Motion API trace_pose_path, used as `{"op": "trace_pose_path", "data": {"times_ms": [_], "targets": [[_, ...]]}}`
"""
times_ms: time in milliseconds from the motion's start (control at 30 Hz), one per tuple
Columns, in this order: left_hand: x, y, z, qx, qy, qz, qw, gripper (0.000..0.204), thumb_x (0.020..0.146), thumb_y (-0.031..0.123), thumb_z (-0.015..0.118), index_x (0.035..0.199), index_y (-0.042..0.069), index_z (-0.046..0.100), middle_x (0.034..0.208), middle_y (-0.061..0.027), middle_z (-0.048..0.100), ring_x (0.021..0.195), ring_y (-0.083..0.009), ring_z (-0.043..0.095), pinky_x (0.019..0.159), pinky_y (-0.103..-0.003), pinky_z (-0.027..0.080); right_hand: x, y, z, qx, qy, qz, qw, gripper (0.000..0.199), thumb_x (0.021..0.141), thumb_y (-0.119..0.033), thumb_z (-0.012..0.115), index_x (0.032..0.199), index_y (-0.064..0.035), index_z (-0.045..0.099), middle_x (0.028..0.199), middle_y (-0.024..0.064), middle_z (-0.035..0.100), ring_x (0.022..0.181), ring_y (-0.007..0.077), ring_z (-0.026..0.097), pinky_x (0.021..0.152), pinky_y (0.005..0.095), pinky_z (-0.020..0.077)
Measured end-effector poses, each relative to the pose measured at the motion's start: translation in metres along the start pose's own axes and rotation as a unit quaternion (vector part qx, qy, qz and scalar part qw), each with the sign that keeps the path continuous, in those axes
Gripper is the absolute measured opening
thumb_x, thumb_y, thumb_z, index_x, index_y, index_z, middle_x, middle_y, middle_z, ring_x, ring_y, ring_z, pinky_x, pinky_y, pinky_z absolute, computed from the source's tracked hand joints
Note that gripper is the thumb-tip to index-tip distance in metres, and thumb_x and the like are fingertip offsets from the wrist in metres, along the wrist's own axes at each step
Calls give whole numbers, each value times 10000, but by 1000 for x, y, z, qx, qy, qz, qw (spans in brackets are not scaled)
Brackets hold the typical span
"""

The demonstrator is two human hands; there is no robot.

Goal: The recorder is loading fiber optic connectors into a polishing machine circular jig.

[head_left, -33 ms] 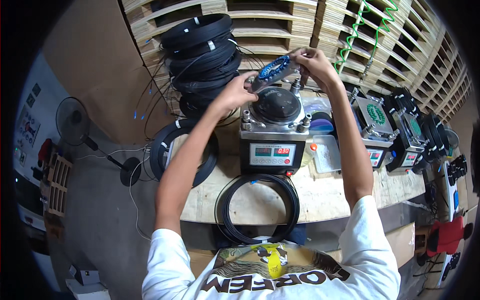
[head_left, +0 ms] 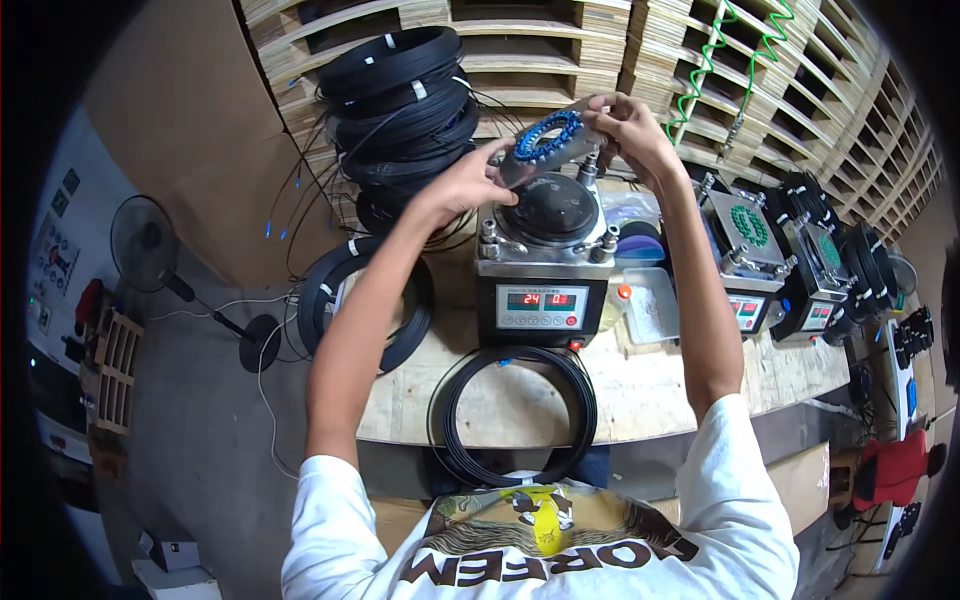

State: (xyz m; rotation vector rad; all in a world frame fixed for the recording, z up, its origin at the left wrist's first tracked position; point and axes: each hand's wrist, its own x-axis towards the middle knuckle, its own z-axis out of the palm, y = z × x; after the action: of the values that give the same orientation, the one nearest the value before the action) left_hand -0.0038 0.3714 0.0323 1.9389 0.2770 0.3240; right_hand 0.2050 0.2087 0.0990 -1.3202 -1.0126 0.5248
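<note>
My left hand (head_left: 468,186) and my right hand (head_left: 636,136) hold a metal fixture plate (head_left: 516,174) between them, tilted in the air. A ring of blue connectors (head_left: 547,138) is set in the plate. The left fingers close on its near left corner, while the right fingers pinch the far right edge. Just under the plate is the round black pad (head_left: 554,212) of a polishing machine (head_left: 488,312). Metal posts stand at the pad's corners, and a lit red display (head_left: 543,300) shows on the machine's front.
Black cable coils (head_left: 400,120) are stacked at the back left. A single black coil (head_left: 452,420) lies at the table's front edge. A clear plastic tray (head_left: 655,305) and similar machines (head_left: 742,235) stand to the right. Wooden pallets (head_left: 520,65) rise behind.
The plate has tilted a little, so more of its connector ring shows. Both hands keep their grip. The display reading differs, and the view has shifted slightly.
</note>
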Motion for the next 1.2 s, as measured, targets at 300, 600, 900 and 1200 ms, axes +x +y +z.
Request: {"op": "trace_pose_path", "data": {"times_ms": [300, 600, 900, 1200], "targets": [[2, -35, -5, -257, 73, -57, 962, 569, 978, 193, 629, 1481, 61, 397, 1004, -41, 671, 878, -102, 626, 815, -299, 528, -23, 81, -28, 55, -69, 64, 994, 660, 893, -100, 725, 1447, 39, 393, 859, 32, 633, 713, 71, 534, 609, 223, 411], [0, -43, 1, -243, 60, -87, 964, 533, 971, 187, 643, 1449, 51, 448, 989, -31, 682, 810, -115, 655, 777, -301, 553, -40, 106, -39, -7, -69, 108, 992, 701, 874, -153, 763, 1440, 47, 402, 735, 31, 613, 653, 95, 548, 585, 249, 426], [5, -53, 3, -163, 58, -120, 978, 507, 950, 179, 673, 1407, 34, 506, 958, -29, 705, 765, -84, 667, 698, -230, 558, -43, 122, -43, -23, -70, 116, 990, 727, 858, -194, 784, 1425, 82, 421, 637, -3, 547, 585, 86, 517, 529, 251, 398], [1, -54, -2, -91, 64, -151, 982, 527, 931, 237, 708, 1364, -11, 539, 930, -3, 694, 753, -45, 627, 663, -185, 502, -51, 101, -31, -110, -76, 160, 978, 670, 886, -136, 752, 1417, 108, 425, 630, -64, 465, 570, 30, 439, 514, 209, 377]]}}
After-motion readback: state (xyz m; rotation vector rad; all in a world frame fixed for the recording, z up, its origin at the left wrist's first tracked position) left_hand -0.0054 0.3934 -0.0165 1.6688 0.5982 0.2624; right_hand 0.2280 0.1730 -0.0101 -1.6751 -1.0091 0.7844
